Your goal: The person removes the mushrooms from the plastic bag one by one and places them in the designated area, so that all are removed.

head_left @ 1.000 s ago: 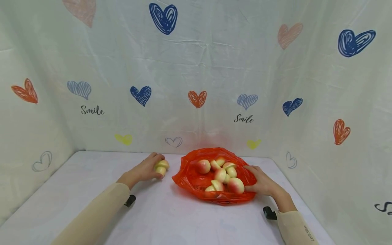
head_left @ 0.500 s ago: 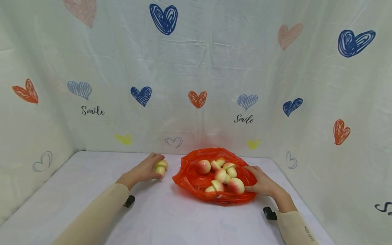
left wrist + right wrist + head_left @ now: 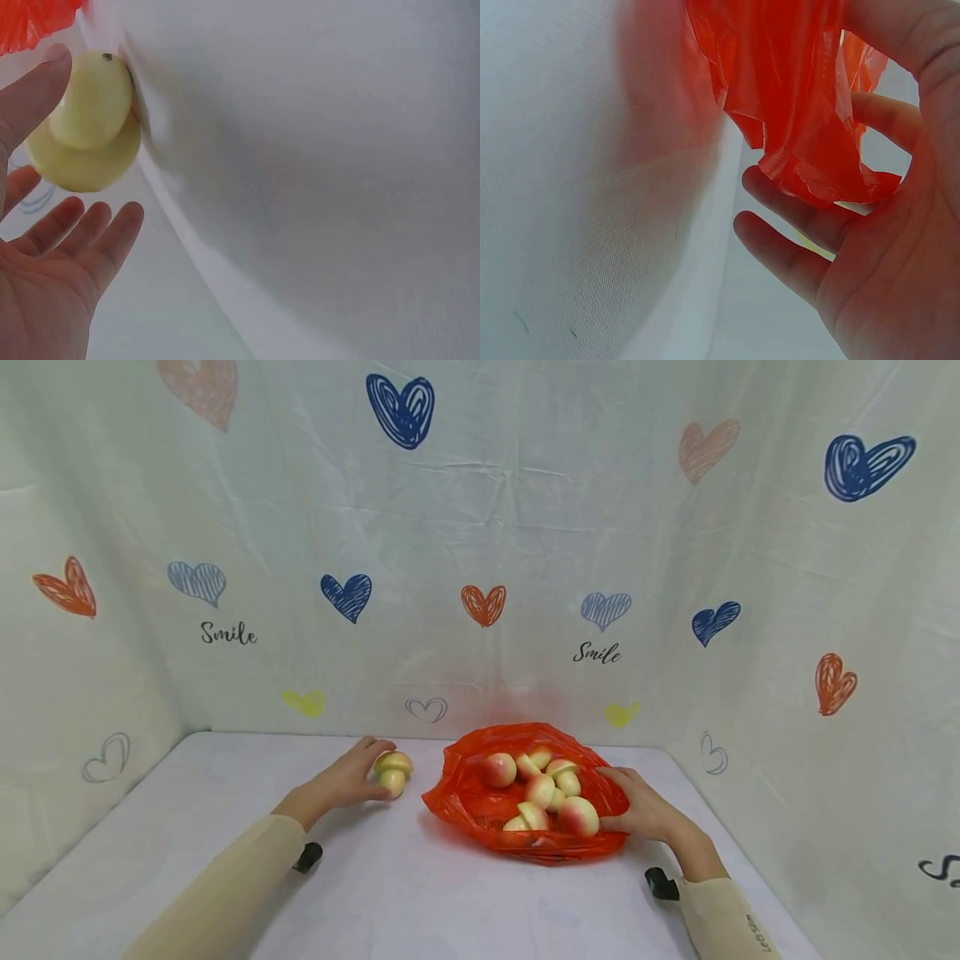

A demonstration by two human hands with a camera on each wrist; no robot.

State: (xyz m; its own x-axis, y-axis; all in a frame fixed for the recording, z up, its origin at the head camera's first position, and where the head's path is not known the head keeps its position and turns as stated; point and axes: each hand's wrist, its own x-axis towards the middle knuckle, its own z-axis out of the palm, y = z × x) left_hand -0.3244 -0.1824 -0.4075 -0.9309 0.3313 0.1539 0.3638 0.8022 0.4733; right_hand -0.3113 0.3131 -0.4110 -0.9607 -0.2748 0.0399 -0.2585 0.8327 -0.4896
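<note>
A pale yellow toy mushroom (image 3: 393, 774) stands on the white table, left of the bag. My left hand (image 3: 345, 781) is beside it with spread fingers; in the left wrist view the fingertips (image 3: 131, 214) lie apart from the cap, while the thumb overlaps the mushroom's edge. A red plastic bag (image 3: 465, 814) lies with its mouth wide, and several toy mushrooms (image 3: 577, 816) with pinkish caps rest inside. My right hand (image 3: 647, 806) holds the bag's right side, the plastic between thumb and fingers in the right wrist view.
The white table (image 3: 420, 902) has its back edge against a pale curtain (image 3: 525, 527) printed with hearts. The curtain also stands along the left and right sides. A dark wrist device (image 3: 662, 884) shows below the right wrist, and another (image 3: 308, 857) below the left.
My left hand has drawn back a little to the left, its fingers coming off the mushroom, which stands in place. The right hand and the bag have stayed still.
</note>
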